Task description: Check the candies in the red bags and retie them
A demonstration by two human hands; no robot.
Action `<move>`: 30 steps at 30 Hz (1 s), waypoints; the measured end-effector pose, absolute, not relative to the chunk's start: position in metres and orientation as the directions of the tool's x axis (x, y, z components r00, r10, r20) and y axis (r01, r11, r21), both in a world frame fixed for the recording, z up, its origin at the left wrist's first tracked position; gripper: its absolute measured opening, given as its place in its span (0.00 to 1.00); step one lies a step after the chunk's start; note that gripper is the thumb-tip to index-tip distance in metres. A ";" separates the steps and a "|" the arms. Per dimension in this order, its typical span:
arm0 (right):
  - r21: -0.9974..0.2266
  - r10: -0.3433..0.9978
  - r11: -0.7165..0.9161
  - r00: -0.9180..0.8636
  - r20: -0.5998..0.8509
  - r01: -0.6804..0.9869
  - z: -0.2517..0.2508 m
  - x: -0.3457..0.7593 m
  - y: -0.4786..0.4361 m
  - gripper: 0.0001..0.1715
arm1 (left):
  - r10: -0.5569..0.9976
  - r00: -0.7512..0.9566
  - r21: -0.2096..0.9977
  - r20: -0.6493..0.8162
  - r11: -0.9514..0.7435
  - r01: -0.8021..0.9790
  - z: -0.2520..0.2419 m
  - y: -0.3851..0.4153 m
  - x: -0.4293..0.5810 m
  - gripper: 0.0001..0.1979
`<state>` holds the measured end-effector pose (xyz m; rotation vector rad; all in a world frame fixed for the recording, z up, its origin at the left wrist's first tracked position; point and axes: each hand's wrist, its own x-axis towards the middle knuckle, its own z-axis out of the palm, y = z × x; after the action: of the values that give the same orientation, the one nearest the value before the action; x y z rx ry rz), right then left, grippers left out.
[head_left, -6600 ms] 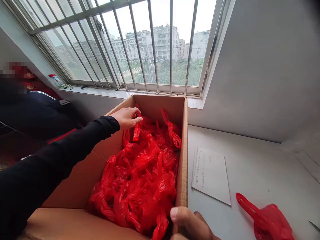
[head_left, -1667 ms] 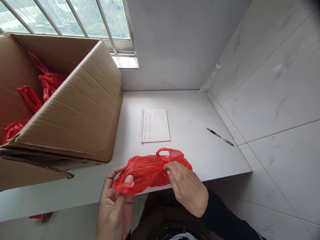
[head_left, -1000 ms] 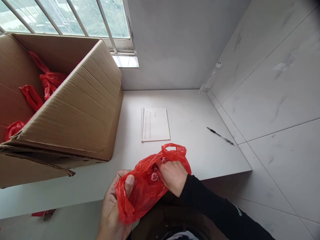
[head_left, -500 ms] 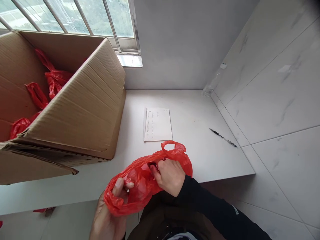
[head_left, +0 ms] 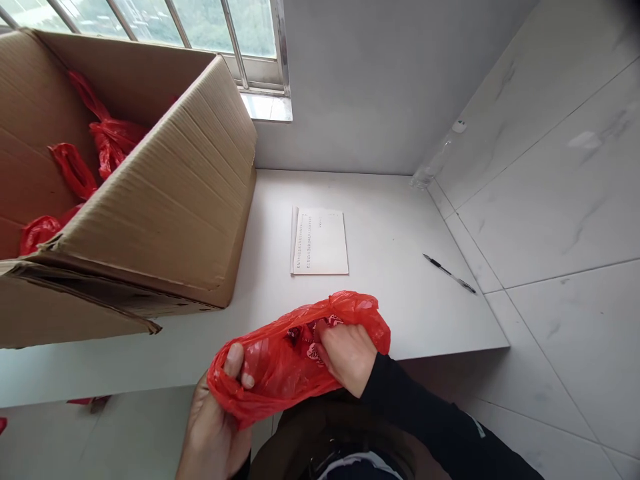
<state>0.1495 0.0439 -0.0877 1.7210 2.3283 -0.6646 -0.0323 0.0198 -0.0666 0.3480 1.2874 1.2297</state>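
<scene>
A thin red plastic bag is held with its mouth open over the table's front edge. My left hand grips the bag's left rim, thumb inside and the other fingers mostly behind the plastic. My right hand reaches into the bag's right part, its fingers curled and their tips partly hidden. Against these fingers lie dark red wrapped packets with pale printing; their contents cannot be seen. Whether the right hand has lifted one of them is hidden.
A large open cardboard box on the left contains several tied red bags. An open booklet lies on the white table, with a pen to its right. A clear plastic bottle is in the back corner.
My right hand has shifted slightly right inside the bag, and more of the printed packets shows. The bag's handle loop has folded down. The view has tilted a little.
</scene>
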 end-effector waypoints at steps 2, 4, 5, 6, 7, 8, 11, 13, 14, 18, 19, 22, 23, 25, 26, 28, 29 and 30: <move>-0.241 0.859 0.260 -0.338 -0.384 0.935 -0.089 0.150 0.044 0.11 | 0.831 -0.181 0.779 -0.526 0.386 -0.495 -0.068 0.018 -0.033 0.23; -0.239 0.839 0.289 -0.365 -0.404 0.927 -0.091 0.149 0.043 0.15 | 0.847 -0.165 0.788 -0.506 0.375 -0.489 -0.067 0.016 -0.032 0.22; -0.240 0.828 0.296 -0.373 -0.417 0.925 -0.092 0.148 0.043 0.18 | 0.854 -0.146 0.790 -0.500 0.380 -0.481 -0.066 0.016 -0.031 0.22; -0.244 0.820 0.299 -0.379 -0.429 0.922 -0.093 0.148 0.043 0.20 | 0.857 -0.122 0.789 -0.500 0.394 -0.471 -0.065 0.015 -0.030 0.22; -0.248 0.816 0.299 -0.382 -0.434 0.921 -0.094 0.147 0.043 0.20 | 0.860 -0.101 0.789 -0.501 0.406 -0.461 -0.064 0.015 -0.029 0.22; -0.253 0.817 0.299 -0.384 -0.431 0.920 -0.096 0.147 0.043 0.20 | 0.861 -0.087 0.791 -0.501 0.414 -0.451 -0.062 0.014 -0.027 0.22; -0.274 0.824 0.302 -0.395 -0.406 0.913 -0.100 0.147 0.041 0.20 | 0.866 -0.110 0.807 -0.488 0.400 -0.434 -0.060 0.015 -0.025 0.22; -0.301 0.835 0.290 -0.394 -0.384 0.908 -0.101 0.147 0.039 0.15 | 0.871 -0.121 0.818 -0.476 0.388 -0.425 -0.059 0.017 -0.024 0.22; -0.328 0.841 0.283 -0.397 -0.367 0.901 -0.102 0.147 0.038 0.13 | 0.871 -0.122 0.819 -0.476 0.389 -0.421 -0.059 0.018 -0.023 0.22; -0.394 0.872 0.247 -0.381 -0.308 0.885 -0.101 0.148 0.038 0.12 | 0.860 -0.151 0.819 -0.488 0.391 -0.420 -0.056 0.021 -0.020 0.25; -0.369 0.881 0.230 -0.354 -0.313 0.901 -0.100 0.149 0.039 0.13 | 0.855 -0.157 0.811 -0.494 0.388 -0.437 -0.055 0.021 -0.019 0.25; -0.276 0.887 0.205 -0.297 -0.353 0.939 -0.102 0.153 0.045 0.15 | 0.851 -0.134 0.769 -0.508 0.377 -0.516 -0.052 0.020 -0.015 0.25; -0.273 0.879 0.213 -0.306 -0.367 0.938 -0.103 0.154 0.046 0.18 | 0.855 -0.120 0.756 -0.504 0.370 -0.540 -0.051 0.019 -0.013 0.25; -0.294 0.865 0.230 -0.333 -0.375 0.928 -0.107 0.157 0.048 0.20 | 0.867 -0.090 0.740 -0.491 0.360 -0.568 -0.048 0.019 -0.010 0.24; -0.305 0.866 0.229 -0.337 -0.370 0.924 -0.108 0.158 0.049 0.20 | 0.870 -0.081 0.735 -0.486 0.357 -0.576 -0.047 0.018 -0.009 0.23; -0.325 0.873 0.223 -0.337 -0.353 0.919 -0.109 0.159 0.050 0.18 | 0.871 -0.075 0.727 -0.486 0.355 -0.588 -0.045 0.018 -0.007 0.21; -0.329 0.875 0.220 -0.335 -0.350 0.918 -0.109 0.159 0.050 0.18 | 0.868 -0.078 0.724 -0.491 0.356 -0.591 -0.045 0.018 -0.007 0.20; -0.328 0.874 0.217 -0.333 -0.353 0.920 -0.108 0.159 0.051 0.18 | 0.863 -0.082 0.721 -0.498 0.359 -0.593 -0.045 0.019 -0.007 0.20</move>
<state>0.1590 0.0507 -0.1085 1.7578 2.3773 -0.7461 -0.0066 0.0186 -0.0448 0.3121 1.1064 1.2408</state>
